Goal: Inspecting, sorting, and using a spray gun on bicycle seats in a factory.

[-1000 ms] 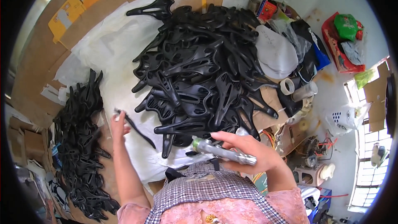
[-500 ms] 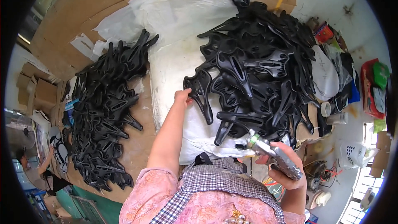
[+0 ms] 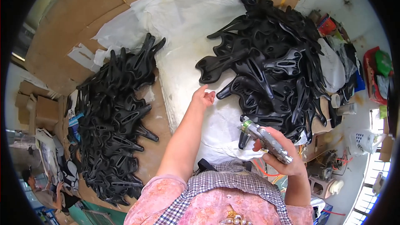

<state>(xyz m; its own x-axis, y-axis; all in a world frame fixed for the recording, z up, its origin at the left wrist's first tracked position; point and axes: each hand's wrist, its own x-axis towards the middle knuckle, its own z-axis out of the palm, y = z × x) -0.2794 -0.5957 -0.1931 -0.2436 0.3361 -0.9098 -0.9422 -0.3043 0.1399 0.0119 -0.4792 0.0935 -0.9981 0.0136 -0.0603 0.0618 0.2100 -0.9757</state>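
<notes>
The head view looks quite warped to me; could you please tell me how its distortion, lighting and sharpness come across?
Head view: strong fisheye bending, with a black rim at the corners; even daylight, soft shadows, bright glare at the windows; the right pile of black parts, left hand and right hand with its metal tool look sharp, while things near the rim are squeezed and softer.

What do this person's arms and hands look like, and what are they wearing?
Both forearms are bare, with no gloves on the left hand or the right hand. No rings or watch can be made out. Short pink patterned sleeves cover the upper arms, and a grey checked apron bib lies over the chest.
</notes>
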